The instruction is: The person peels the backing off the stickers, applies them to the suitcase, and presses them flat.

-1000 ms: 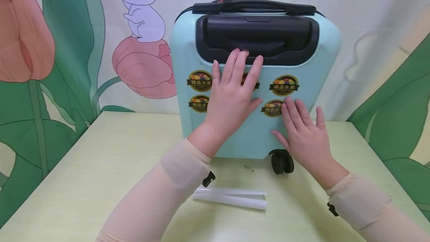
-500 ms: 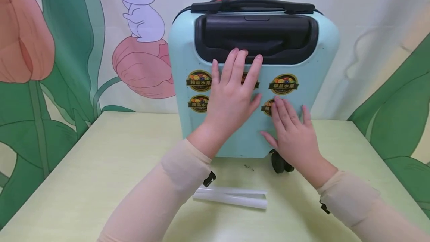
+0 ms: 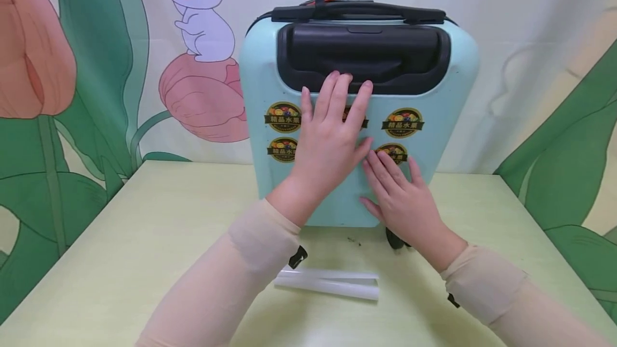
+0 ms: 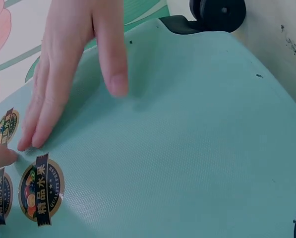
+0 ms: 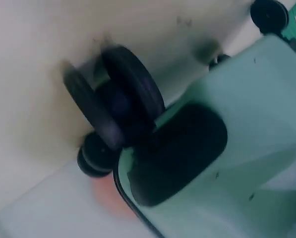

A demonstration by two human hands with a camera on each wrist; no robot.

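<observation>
A light blue suitcase [image 3: 337,202] stands upright on the table, with round fruit stickers on its front. My left hand [image 3: 328,143] lies with spread, straight fingers on its upper middle, partly covering an upper middle sticker [image 3: 362,122]; its fingertips reach the black handle recess [image 3: 366,58]. Lower down, my right hand [image 3: 407,202] touches the front with straight fingers, beside the lower right sticker [image 3: 394,152]. In the left wrist view my right hand [image 4: 71,64] has its fingertips close to my left thumb [image 4: 0,157]. Neither hand grips anything.
White rolled sheets or tubes [image 3: 328,285] lie on the pale table [image 3: 193,240] before the suitcase. A black caster wheel [image 3: 395,239] shows below the suitcase; the blurred right wrist view shows double wheels [image 5: 130,79] closer. A printed curtain [image 3: 520,15] hangs behind.
My right hand has slid left across the suitcase front, from the right side of the lower right sticker to its left, and uncovered most of it. My left hand stays in place on the suitcase.
</observation>
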